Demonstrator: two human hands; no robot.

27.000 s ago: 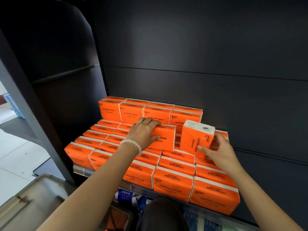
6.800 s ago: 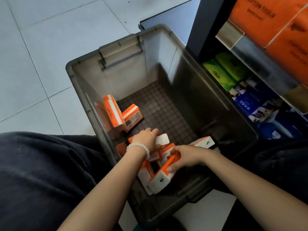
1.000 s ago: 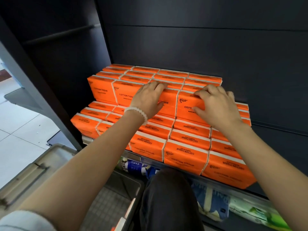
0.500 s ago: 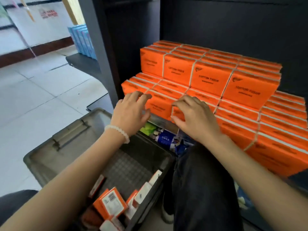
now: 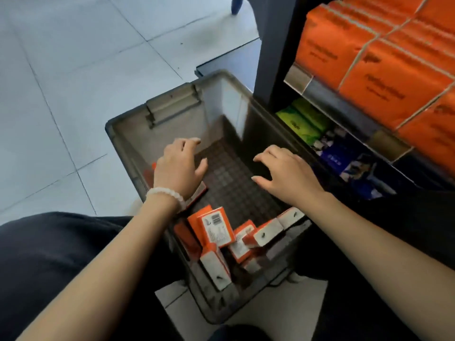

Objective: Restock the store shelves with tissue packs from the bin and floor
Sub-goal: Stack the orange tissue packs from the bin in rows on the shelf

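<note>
L hand [image 5: 179,168] hides pack [image 5: 197,193] in bin [image 5: 172,104].

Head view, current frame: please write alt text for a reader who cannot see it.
Both empty hands, left hand and right hand, reach with fingers spread into a grey bin on the tiled floor, where orange tissue packs lie jumbled at its near end. To the right, a shelf holds stacked orange packs.

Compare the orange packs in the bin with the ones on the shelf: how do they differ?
Bin packs lie jumbled and tilted, some leaning on each other; shelf packs sit in tidy, aligned rows. Bin packs show white ends and a printed label; shelf packs show mostly orange faces with dark lettering. Bin packs are few, clustered at the near end of the bin; shelf packs fill their level. Both are orange with white edging.
</note>
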